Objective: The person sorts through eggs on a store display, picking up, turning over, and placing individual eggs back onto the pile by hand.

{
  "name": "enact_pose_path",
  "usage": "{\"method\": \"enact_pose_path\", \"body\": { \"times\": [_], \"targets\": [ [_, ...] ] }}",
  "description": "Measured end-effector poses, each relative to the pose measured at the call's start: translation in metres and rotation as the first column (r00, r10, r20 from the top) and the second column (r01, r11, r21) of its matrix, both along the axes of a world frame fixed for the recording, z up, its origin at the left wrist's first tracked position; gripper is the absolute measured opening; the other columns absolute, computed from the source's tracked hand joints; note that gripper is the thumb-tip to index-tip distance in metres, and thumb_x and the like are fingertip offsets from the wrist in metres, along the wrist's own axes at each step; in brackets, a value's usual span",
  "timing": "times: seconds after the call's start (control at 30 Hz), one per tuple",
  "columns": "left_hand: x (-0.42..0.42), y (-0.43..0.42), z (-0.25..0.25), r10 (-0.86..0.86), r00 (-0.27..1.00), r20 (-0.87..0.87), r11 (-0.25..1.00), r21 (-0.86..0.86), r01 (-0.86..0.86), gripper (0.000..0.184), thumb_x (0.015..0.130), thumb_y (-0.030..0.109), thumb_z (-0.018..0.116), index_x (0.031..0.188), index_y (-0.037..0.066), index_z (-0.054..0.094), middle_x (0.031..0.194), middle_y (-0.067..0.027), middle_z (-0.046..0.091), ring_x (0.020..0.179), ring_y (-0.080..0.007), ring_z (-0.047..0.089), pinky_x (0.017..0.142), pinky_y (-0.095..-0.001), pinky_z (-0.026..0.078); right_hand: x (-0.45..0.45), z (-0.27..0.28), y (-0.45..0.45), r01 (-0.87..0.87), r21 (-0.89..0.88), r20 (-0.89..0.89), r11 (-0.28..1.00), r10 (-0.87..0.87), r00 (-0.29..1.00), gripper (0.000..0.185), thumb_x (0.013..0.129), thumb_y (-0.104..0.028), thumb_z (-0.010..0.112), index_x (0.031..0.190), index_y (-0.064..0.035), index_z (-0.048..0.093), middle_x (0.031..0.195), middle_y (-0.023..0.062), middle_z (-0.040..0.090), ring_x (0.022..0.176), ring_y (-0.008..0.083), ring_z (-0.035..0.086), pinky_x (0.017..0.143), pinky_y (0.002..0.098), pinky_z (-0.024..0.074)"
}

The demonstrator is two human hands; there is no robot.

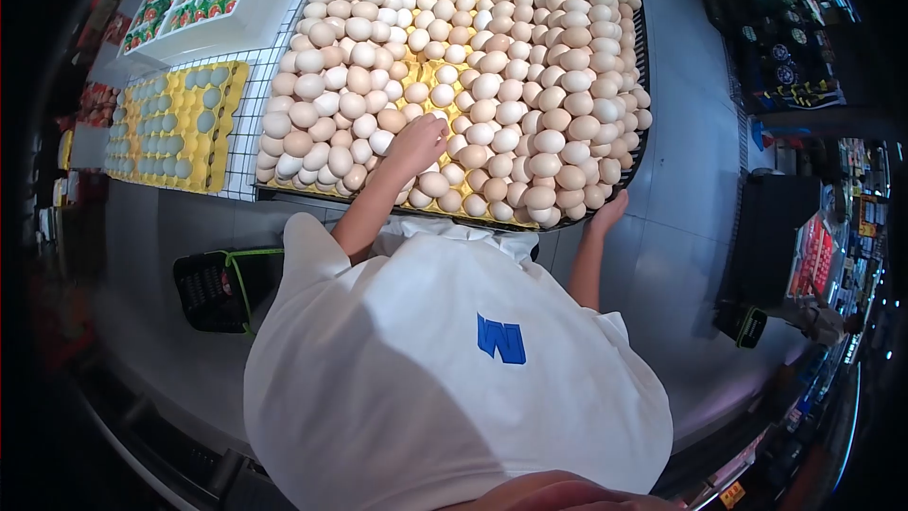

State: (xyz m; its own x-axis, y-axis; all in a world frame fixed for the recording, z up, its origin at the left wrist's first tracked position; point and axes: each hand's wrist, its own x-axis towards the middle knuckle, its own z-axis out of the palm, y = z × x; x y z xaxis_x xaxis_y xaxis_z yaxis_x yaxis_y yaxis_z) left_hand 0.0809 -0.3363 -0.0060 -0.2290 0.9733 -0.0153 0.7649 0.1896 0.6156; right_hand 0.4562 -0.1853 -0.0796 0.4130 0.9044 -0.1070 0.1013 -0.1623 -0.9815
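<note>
Brown and pale eggs (563, 95) lie in dense rows on a large black-edged display stand, with bare yellow egg tray (416, 66) showing through a gap in the middle. Reaching over the near part of this gap, my left hand (419, 144) has its fingers curled together, a pale egg at the fingertips. Their undersides are hidden. Out at the near right corner, my right hand (610, 211) rests against the stand's black rim (636, 166). Its fingers look stretched out along the edge, with no egg in them.
Left of the eggs, a yellow tray (223, 128) of bluish eggs sits on a white wire rack (253, 95). Behind it stands a white box (251, 2) of green-and-red packs. A black basket (210, 291) is on the floor at left; shelves (856, 227) line the right.
</note>
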Motion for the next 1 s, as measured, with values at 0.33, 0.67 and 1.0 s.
{"method": "enact_pose_path", "body": {
  "times": [0.33, 0.67, 1.0],
  "targets": [
    [-0.039, 0.009, 0.020, 0.122, 0.990, -0.073, 0.990, 0.078, -0.116, 0.016, 0.083, 0.014, 0.059, 0.094, 0.002, 0.063, 0.097, -0.0152, 0.061, 0.092, -0.0311, 0.061, 0.080, -0.0423, 0.050, 0.003, -0.007, 0.003, 0.000, 0.020, -0.014, 1.000, 0.001, 1.000, 0.055, 0.099, -0.036, 0.040, 0.133, 0.0077, 0.044, 0.136, 0.0206, 0.047, 0.125, 0.0304, 0.045, 0.107, 0.0383, 0.0321],
    [-0.137, 0.036, 0.022, 0.254, 0.697, -0.670, 0.963, 0.245, -0.116, 0.023, 0.079, 0.009, 0.062, 0.101, 0.004, 0.062, 0.099, -0.0149, 0.059, 0.090, -0.0304, 0.061, 0.072, -0.0379, 0.055, -0.002, 0.004, 0.000, 0.019, 0.014, 0.011, 1.000, -0.019, 1.000, 0.052, 0.099, -0.035, 0.042, 0.129, 0.0078, 0.048, 0.128, 0.0184, 0.053, 0.118, 0.0275, 0.050, 0.102, 0.0368, 0.0368],
    [-0.133, 0.052, 0.037, 0.276, 0.713, -0.645, 0.911, -0.062, -0.409, 0.044, 0.080, 0.035, 0.070, 0.110, 0.006, 0.056, 0.103, -0.0177, 0.061, 0.090, -0.0327, 0.066, 0.070, -0.0431, 0.056, -0.006, 0.008, 0.000, 0.043, 0.009, -0.040, 0.999, -0.043, 0.998, 0.052, 0.099, -0.036, 0.043, 0.129, 0.0058, 0.048, 0.124, 0.0165, 0.054, 0.115, 0.0252, 0.051, 0.100, 0.0361, 0.0372]
  ]
}}
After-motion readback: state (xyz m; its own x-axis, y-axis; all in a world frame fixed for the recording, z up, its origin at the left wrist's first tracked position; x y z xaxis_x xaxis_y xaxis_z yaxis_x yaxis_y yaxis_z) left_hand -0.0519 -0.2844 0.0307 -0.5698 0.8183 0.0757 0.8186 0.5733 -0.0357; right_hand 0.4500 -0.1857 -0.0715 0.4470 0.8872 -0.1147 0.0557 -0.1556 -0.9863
